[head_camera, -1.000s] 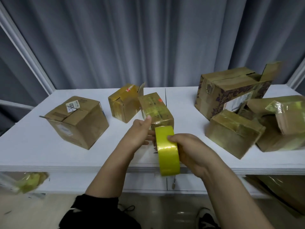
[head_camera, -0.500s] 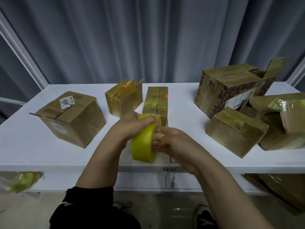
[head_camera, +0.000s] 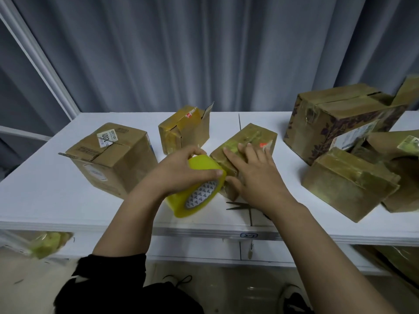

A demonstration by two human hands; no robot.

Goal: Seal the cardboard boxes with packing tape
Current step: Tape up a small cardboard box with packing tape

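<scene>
So the yellow tape roll (head_camera: pixel 181 203) is sitting tilted just over the front part of the white table (head_camera: pixel 45 177), with its inner core and that little triangle print facing the camera, and it's butting right up against the near corner of the small box (head_camera: pixel 251 137) in the middle. The left hand (head_camera: pixel 179 175) is gripping the roll from above, fingers curling over the top and the thumb pressing along the rim next to the box. The right hand (head_camera: pixel 254 175) is lying flat on top of that small box, fingers straight and a bit spread, with the thumb hanging down the near side. I can't tell if a strip of tape is actually running from the roll onto the box, since the hands are covering that bit. Something dark and pointed (head_camera: pixel 238 206), maybe scissors, is poking out from under the right wrist. To the left a labelled box (head_camera: pixel 111 159) is standing with its top flaps not fully flat, and behind the roll a shiny taped box (head_camera: pixel 183 130) is sitting with one flap sticking up. Over on the right a big patterned box (head_camera: pixel 340 118) is standing open at one end, with a glossy taped box (head_camera: pixel 347 189) just in front of it. A grey curtain (head_camera: pixel 204 53) is hanging behind everything.
</scene>
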